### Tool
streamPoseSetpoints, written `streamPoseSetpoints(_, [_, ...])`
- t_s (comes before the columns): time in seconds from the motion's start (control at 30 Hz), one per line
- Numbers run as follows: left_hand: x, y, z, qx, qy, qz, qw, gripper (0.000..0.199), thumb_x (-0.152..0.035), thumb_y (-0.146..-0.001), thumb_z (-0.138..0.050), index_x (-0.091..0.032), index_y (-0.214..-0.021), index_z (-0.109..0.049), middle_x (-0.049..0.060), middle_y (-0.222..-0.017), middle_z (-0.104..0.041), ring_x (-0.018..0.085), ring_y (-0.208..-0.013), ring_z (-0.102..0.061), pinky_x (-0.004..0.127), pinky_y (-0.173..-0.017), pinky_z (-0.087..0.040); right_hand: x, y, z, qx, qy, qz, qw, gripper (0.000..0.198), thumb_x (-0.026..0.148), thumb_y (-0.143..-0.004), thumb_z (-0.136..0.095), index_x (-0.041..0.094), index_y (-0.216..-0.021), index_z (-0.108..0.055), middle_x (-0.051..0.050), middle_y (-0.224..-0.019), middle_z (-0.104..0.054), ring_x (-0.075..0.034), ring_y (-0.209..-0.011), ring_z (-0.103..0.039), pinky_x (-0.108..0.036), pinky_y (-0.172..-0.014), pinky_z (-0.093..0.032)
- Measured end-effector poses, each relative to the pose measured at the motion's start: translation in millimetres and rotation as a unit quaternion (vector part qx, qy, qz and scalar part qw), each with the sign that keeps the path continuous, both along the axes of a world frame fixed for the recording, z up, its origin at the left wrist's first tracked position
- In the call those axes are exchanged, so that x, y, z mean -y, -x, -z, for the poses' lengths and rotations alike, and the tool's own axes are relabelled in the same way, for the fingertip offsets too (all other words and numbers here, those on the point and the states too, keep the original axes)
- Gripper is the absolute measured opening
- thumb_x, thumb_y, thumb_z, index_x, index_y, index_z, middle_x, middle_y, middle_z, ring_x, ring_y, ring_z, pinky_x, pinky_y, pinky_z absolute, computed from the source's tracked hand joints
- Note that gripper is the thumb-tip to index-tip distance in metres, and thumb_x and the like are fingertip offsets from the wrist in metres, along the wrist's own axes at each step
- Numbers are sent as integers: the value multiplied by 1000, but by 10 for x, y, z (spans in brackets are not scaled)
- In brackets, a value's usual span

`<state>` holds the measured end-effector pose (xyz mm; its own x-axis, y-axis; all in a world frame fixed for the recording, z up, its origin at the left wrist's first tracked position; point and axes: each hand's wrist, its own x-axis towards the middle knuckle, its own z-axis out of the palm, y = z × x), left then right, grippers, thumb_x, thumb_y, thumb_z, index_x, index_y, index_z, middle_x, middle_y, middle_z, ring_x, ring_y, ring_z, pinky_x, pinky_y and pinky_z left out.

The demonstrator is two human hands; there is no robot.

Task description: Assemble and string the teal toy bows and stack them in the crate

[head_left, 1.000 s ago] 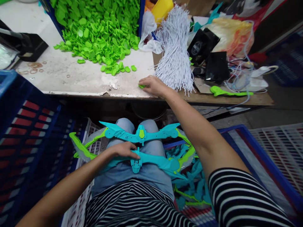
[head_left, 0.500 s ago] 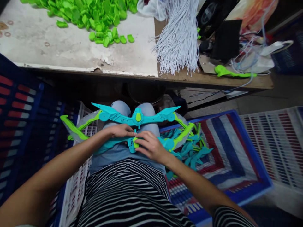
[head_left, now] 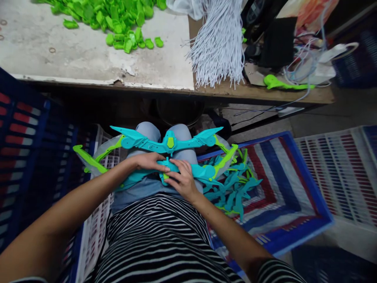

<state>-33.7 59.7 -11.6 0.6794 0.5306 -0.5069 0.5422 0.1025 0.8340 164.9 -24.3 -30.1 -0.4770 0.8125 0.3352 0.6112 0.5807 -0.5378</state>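
Two teal and lime-green plastic toy bows lie across my lap, one beyond the other. The far toy bow has a green insert at its centre and clear strips along its limbs. My left hand grips the near toy bow left of its middle, its fingers reaching to the centre. From the right, my right hand grips the same bow, with fingers bent over the centre at a small green piece. My fingers partly cover that piece, so how it sits cannot be seen.
Green plastic pieces are heaped on the worktable. Beside them hangs a bundle of white cords, and a green bow part lies farther right. A lined blue crate at my right holds teal parts. Crates stand left.
My right hand's fingers have shifted on the near bow's centre, and now cover more of the green piece. My left fingers have moved slightly closer in. The whole view has shifted a little.
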Motion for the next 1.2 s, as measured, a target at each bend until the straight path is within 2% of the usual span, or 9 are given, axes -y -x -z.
streamPoseSetpoints(0.2, [7, -4, 65, -6, -29, 7, 1000, 52, -61, -67, -61, -12, -84, -62, 0, -71, -53, 16, -68, -46, 23, -59, -35, -44, 42, 13, -4, 110, 59, 992, 56, 45, -76, -71, 20, -124, -54, -11, -114, -63, -27, -103, -56, -44, -90, -43])
streamPoseSetpoints(0.37, [69, -41, 35, -7, -60, -24, 998, 46, -55, -68, -62, -11, -81, -62, 1, -71, -56, 17, -68, -50, 25, -59, -36, -42, 83, -45, 32, 142, 56, 988, 62, 43, -71, -76, 20, -125, -53, -11, -115, -64, -28, -104, -56, -46, -89, -44])
streamPoseSetpoints(0.43, [162, -61, -48, -9, -70, -29, 997, 44, -51, -72, -61, -10, -89, -64, 4, -79, -62, 20, -74, -55, 26, -64, -39, -53, 41, -150, 21, 154, 28, 987, 58, 39, -72, -76, 21, -123, -55, -10, -117, -63, -27, -107, -56, -45, -90, -44])
streamPoseSetpoints(0.53, [418, -72, -201, -34, -153, -31, 987, 42, -44, -80, -59, -13, -109, -64, 8, -95, -67, 24, -84, -60, 29, -70, -43, -232, -111, -438, -39, 154, -24, 987, 27, 34, -82, -66, 22, -106, -64, -6, -108, -66, -21, -101, -61, -37, -88, -48])
streamPoseSetpoints(0.63, [719, -53, -251, -66, -356, -42, 931, 39, -32, -87, -54, -21, -124, -59, 11, -110, -65, 24, -90, -61, 31, -75, -47, -747, -315, -813, -65, 65, 49, 995, 18, 30, -89, -53, 20, -90, -68, -6, -92, -69, -19, -90, -63, -32, -83, -49])
streamPoseSetpoints(0.73, [899, -30, -125, -99, -562, -65, 819, 45, -13, -88, -46, -31, -127, -57, 13, -119, -60, 25, -93, -60, 36, -78, -48, -1522, -460, -1151, 2, -10, 203, 979, 20, 23, -88, -50, 18, -87, -69, -7, -90, -70, -21, -88, -64, -34, -82, -49])
streamPoseSetpoints(0.83, [935, -34, 71, -141, -623, -88, 765, 53, -5, -84, -46, -35, -127, -58, 15, -130, -53, 30, -105, -56, 43, -84, -48, -2246, -482, -1386, 106, 17, 315, 943, 21, 24, -85, -53, 14, -87, -70, -13, -94, -70, -27, -95, -64, -39, -86, -48])
streamPoseSetpoints(0.97, [959, -62, 230, -171, -603, -79, 775, 56, -8, -83, -52, -37, -131, -53, 14, -142, -41, 34, -121, -47, 47, -89, -48, -2812, -435, -1536, 189, 97, 375, 902, 31, 33, -78, -64, 7, -94, -68, -20, -99, -67, -33, -100, -62, -44, -84, -49])
streamPoseSetpoints(1.2, [936, -55, 164, -135, -557, -94, 814, 48, -13, -81, -55, -25, -128, -56, 17, -143, -38, 37, -127, -40, 51, -94, -47, -3117, -625, -1536, 141, 191, 345, 908, 12, 11, -66, -73, 6, -74, -67, -10, -68, -65, -21, -70, -64, -33, -66, -52])
